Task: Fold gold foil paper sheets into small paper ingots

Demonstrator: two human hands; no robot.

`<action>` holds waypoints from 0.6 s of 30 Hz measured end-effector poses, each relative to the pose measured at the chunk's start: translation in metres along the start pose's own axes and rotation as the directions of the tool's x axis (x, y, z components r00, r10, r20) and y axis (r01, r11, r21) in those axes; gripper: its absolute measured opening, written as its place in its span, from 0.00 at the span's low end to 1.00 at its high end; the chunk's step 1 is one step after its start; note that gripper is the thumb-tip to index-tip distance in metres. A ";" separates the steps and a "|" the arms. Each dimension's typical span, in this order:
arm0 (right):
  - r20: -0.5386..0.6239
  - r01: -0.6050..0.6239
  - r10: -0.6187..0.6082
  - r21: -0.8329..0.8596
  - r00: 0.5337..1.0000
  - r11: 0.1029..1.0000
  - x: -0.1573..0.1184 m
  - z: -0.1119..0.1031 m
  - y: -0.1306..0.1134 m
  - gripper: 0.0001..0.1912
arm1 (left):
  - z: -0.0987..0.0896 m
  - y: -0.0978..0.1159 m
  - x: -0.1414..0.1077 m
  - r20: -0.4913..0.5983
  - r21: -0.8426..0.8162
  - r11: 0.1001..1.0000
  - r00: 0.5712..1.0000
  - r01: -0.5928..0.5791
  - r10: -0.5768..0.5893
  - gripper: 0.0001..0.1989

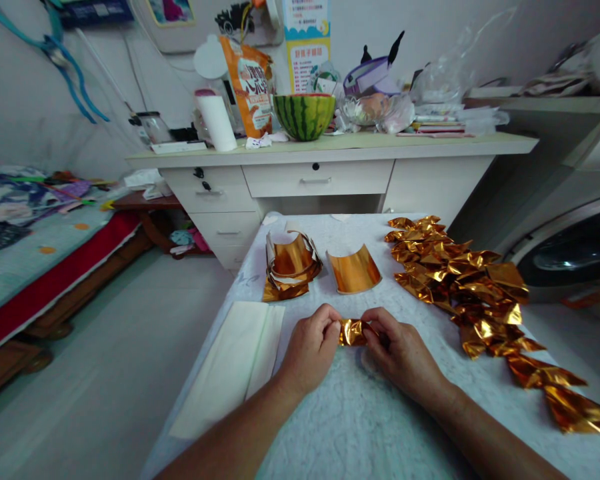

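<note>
Between my hands, low over the table, is a small strip of shiny gold foil paper [352, 332]. My left hand [311, 350] pinches its left end, and the fingers of my right hand [397, 350] close on its right end. Just beyond lies a single curled gold foil sheet [355, 270]. To its left sits a stack of curled gold foil sheets [290, 260] with pale undersides. Folded gold foil pieces [455, 280] spread in a long pile down the table's right side. Off my left forearm lies a folded pale paper sheet [230, 363].
A cloth-covered table [320, 413] holds all the foil. Behind it stands a white desk [320, 180] with a cut watermelon [304, 117], an orange snack pouch [250, 87] and a paper roll [217, 123]. A bed [45, 267] is at left, a washing machine [565, 233] at right.
</note>
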State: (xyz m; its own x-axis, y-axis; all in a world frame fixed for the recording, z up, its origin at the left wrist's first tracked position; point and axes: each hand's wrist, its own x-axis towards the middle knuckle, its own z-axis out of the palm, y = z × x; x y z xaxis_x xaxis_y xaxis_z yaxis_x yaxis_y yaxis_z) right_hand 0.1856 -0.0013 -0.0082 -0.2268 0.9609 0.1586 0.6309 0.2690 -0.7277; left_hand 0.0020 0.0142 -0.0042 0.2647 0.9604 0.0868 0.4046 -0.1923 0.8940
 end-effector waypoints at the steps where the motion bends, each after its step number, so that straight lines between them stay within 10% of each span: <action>1: -0.003 0.001 -0.001 0.002 1.000 1.000 0.000 0.000 0.000 0.04 | 0.000 0.000 0.000 0.002 0.002 1.000 1.000 -0.003 0.003 0.07; 18: 0.028 0.011 -0.012 0.051 1.000 0.999 -0.001 -0.003 0.003 0.03 | 0.001 -0.004 -0.001 0.040 -0.001 1.000 0.999 -0.021 0.021 0.06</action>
State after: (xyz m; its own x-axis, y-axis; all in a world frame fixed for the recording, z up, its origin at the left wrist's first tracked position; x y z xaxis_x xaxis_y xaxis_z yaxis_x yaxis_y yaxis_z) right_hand 0.1893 -0.0012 -0.0084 -0.2554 0.9553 0.1488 0.5898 0.2759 -0.7589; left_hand 0.0016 0.0139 -0.0081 0.3082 0.9473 0.0877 0.3977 -0.2120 0.8927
